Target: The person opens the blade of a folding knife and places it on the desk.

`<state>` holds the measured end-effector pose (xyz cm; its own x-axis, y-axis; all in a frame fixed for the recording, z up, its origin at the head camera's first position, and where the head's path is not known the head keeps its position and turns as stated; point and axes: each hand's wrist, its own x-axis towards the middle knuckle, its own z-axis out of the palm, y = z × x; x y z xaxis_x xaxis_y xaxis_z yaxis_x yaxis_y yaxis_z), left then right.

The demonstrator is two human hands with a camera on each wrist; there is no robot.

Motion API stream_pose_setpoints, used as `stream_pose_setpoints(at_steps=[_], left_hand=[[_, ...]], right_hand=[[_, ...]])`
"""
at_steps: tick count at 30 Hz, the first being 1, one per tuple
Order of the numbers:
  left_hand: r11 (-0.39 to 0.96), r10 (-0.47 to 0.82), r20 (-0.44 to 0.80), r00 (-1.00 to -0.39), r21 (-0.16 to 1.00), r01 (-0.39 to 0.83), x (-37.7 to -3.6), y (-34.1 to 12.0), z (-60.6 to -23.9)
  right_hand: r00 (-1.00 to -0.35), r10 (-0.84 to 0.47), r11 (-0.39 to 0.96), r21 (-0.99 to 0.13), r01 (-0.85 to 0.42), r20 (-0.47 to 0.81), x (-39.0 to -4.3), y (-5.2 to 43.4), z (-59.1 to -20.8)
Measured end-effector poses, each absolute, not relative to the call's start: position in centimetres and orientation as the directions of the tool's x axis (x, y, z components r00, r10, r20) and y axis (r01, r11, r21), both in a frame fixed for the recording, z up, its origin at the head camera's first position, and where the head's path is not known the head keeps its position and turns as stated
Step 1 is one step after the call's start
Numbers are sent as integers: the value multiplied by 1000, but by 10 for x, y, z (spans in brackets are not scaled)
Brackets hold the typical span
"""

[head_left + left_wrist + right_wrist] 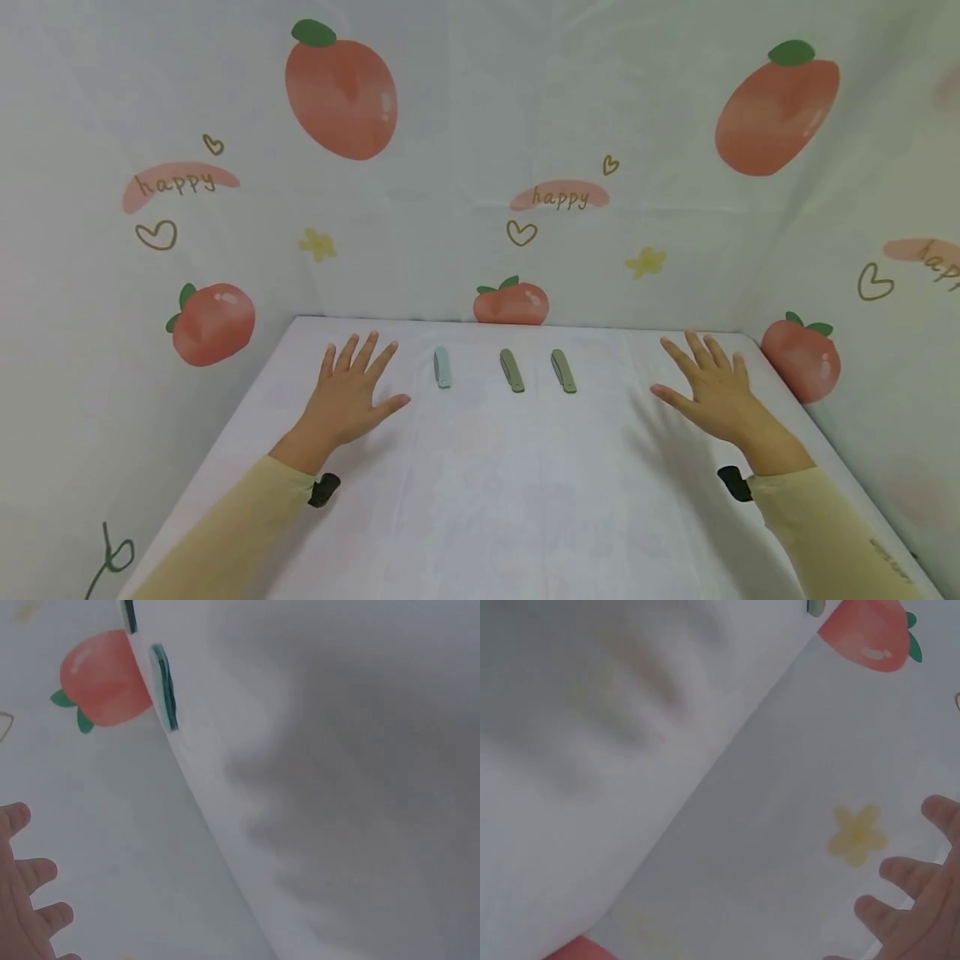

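Three slim folding knives, each folded, lie in a row across the far part of the white table point(480, 500). The light blue folding knife point(442, 367) is on the left, nearest my left hand point(347, 402). Beside it are a green folding knife point(512, 370) in the middle and another green folding knife point(563, 371) on the right. My left hand is held over the table's left side with fingers spread, touching none of them. Over the right side, my right hand point(712, 398) is likewise spread, holding nothing, its shadow on the table apart from it.
A white cloth point(450, 233) printed with red fruit, hearts and yellow flowers hangs behind the table and along its sides. Each wrist has a small black device, the left device point(324, 490) and the right device point(734, 483).
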<state>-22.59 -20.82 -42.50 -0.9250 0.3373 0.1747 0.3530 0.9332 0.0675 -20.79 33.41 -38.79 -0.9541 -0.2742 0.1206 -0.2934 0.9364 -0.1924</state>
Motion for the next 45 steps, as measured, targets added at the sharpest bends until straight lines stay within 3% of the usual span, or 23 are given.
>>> stream_pose_setpoints(at_steps=[14,26,37,45], left_hand=[[911,363,173,-915,138,388,-234,-174,-430],[883,400,167,-901,192,428,-249,-135,-438],[833,455,253,-854,218,508,-258,-108,-440],[803,464,291,-837,260,536,-263,-84,-440]], right_hand=[[-935,-295,848,-397,-351,195,-221,321,-403],[-940,-270,816,-470,-338,208,-242,303,-410],[-914,-275,779,-488,-394,299,-259,283,-415],[-924,-242,764,-528,-370,298,-274,270,-418]])
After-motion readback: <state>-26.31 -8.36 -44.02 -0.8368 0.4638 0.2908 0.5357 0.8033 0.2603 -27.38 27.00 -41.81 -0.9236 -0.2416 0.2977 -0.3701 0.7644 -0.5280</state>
